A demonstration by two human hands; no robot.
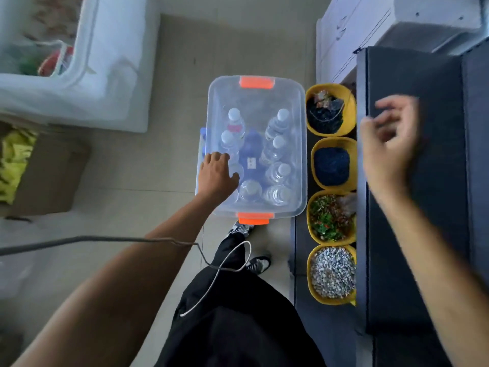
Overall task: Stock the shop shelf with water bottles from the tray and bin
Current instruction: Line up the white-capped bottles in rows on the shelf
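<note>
Far left: white chest freezer (105, 62), blurred, packets inside. Below it, cardboard box (50, 176) on the floor with yellow-green stuff in it. Dark cable (105, 238) crosses the left forearm, loops white over black trousers.

Centre: clear plastic bin (299, 144) on the tiled floor, orange latches at far and near ends, lid off. Water bottles (277, 123) stand upright inside, roughly two rows, white caps; one blue-tinted bottle (251, 147) in the middle between the rows. Something blue just left of the bin, outside its wall, can't tell what.

Left hand (217, 173) reaches down into the bin's near-left part, fingers (219, 157) curled over the top of a bottle there; whether they actually grip it, cannot tell, hand covers it.

Right of bin: four yellow tubs (312, 165) in a row far to near, holding dark bits, dark blue material, green-red mix, grey gravel. They sit on a low dark shelf level.

Right: dark shelf top (423, 207). Right hand (389, 144) above it, motion-blurred, fingers loosely curled, nothing in them.
</note>
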